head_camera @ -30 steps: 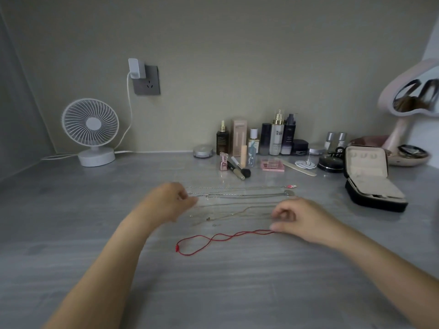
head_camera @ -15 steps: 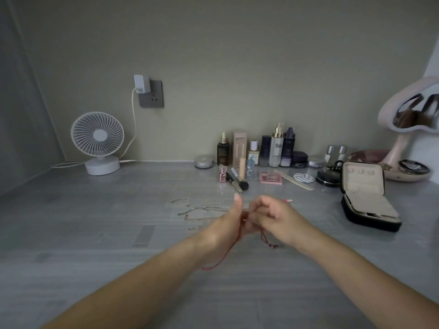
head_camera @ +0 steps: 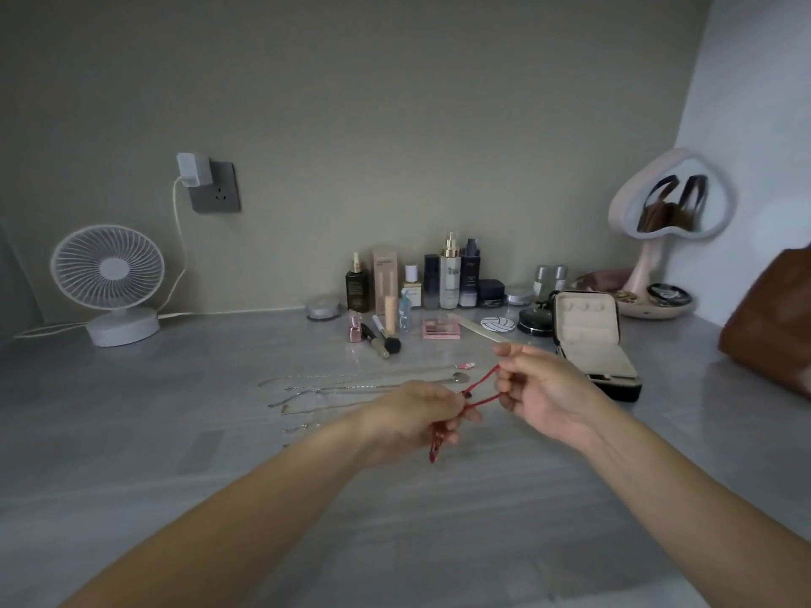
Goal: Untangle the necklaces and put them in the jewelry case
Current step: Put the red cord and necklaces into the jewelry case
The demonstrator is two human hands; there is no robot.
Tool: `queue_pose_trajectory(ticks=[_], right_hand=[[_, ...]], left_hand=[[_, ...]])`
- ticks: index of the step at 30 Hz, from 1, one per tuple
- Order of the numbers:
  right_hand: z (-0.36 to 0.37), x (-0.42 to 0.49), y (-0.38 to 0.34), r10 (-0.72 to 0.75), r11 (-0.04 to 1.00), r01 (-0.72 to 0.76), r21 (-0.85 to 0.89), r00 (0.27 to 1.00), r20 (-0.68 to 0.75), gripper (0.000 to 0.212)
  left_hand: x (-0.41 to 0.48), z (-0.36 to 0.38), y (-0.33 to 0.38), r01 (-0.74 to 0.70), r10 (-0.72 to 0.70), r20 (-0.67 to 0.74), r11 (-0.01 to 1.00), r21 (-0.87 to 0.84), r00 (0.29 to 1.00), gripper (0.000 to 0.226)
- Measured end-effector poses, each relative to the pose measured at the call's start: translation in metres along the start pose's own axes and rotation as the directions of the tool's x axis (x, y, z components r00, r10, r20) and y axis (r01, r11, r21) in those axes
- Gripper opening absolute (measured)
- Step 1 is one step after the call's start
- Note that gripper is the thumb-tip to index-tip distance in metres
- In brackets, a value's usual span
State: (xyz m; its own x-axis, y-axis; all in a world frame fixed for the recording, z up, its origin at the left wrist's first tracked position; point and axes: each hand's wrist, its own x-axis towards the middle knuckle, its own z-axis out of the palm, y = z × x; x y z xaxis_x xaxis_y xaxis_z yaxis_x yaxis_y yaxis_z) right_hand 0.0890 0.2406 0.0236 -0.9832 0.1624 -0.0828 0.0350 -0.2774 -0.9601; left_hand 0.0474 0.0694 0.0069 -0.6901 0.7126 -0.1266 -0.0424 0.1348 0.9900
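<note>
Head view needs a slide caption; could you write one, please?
Left hand and right hand hold the red cord necklace.

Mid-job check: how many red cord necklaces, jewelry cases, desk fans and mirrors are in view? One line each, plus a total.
red cord necklace: 1, held between the left hand and the right hand
jewelry case: 1, open
desk fan: 1
mirror: 1
Total: 4
The metal chains on the table are too fine to count, so they are left out.
</note>
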Motion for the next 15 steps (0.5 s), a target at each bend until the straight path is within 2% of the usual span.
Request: queue_pose_trajectory(ticks=[3,4,5,6,7,8,9,10,13,15], right_hand=[[-0.018,-0.002,-0.003,-0.022,0.998,0.02,-0.061,0.999,-0.028,0.022],[-0.026,0.0,-0.002,-0.061,0.984,0.053,-0.17,0.997,-0.041,0.022],[-0.038,0.002,-0.002,-0.134,0.923,0.102,-0.372,0.989,-0.059,0.021],[-0.055,0.007,-0.001,-0.256,0.756,0.158,-0.636,0.965,-0.065,0.02],[-0.073,0.013,0.0,-0.391,0.493,0.17,-0.853,0.92,-0.043,0.015],[-0.09,0.019,0.0,-0.496,0.245,0.132,-0.96,0.868,-0.007,0.008],[-0.105,0.025,-0.002,-0.546,0.087,0.056,-0.995,0.838,0.0,0.017],[-0.117,0.029,-0.004,-0.539,0.02,-0.031,-0.999,0.841,-0.037,0.034],[-0.137,0.046,-0.01,-0.39,-0.029,-0.259,-0.965,0.892,-0.228,0.074],[-0.143,0.059,-0.013,-0.31,0.008,-0.299,-0.954,0.907,-0.286,0.083]], left_hand=[[0.011,0.009,0.006,0.007,-0.002,-0.045,0.992,0.13,0.999,0.029],[0.016,0.011,0.009,0.009,-0.001,-0.058,0.99,0.141,0.998,0.031],[0.021,0.013,0.011,0.009,0.001,-0.071,0.99,0.141,0.997,0.031],[0.026,0.016,0.013,0.006,0.005,-0.082,0.991,0.132,0.997,0.031],[0.029,0.018,0.015,0.0,0.011,-0.092,0.993,0.119,0.996,0.031],[0.032,0.02,0.017,-0.007,0.018,-0.101,0.994,0.107,0.995,0.03],[0.035,0.021,0.018,-0.014,0.024,-0.109,0.995,0.098,0.994,0.03],[0.036,0.022,0.019,-0.019,0.03,-0.116,0.995,0.093,0.993,0.03],[0.036,0.022,0.018,-0.036,0.05,-0.149,0.995,0.096,0.988,0.029],[0.036,0.018,0.015,-0.058,0.076,-0.181,0.993,0.105,0.981,0.028]])
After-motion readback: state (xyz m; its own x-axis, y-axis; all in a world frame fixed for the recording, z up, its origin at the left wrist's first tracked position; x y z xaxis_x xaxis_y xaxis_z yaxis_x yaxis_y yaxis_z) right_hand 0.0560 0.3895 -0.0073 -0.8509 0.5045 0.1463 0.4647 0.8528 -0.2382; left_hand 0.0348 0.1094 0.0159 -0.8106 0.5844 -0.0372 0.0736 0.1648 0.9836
